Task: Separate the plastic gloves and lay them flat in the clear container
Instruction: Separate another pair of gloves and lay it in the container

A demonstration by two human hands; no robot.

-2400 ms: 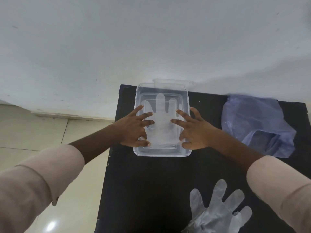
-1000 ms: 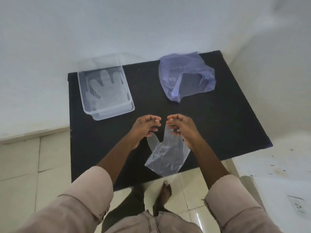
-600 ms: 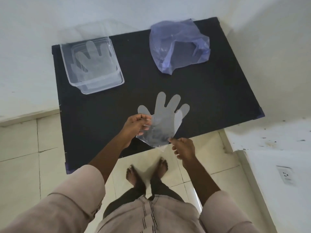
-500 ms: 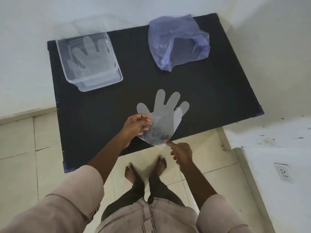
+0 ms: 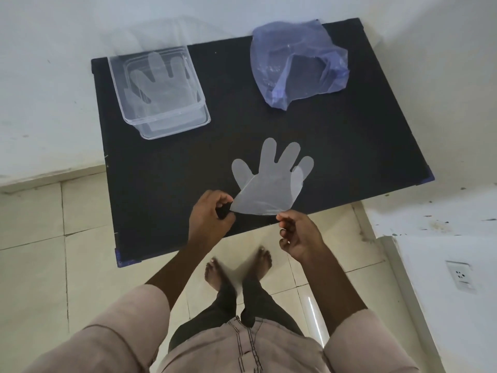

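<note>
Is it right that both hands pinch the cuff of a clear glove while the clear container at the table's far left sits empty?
Not quite. The head view shows the clear container already holds a flat glove. The rest stands: left hand and right hand pinch the held glove's cuff.

Sleeves (image 5: 107,343) cut by bottom edge; glove count in container (image 5: 161,125) unclear.

Left hand (image 5: 209,216) fingers pinched closed; right hand (image 5: 298,235) loosely curled, both arms extended forward.
</note>
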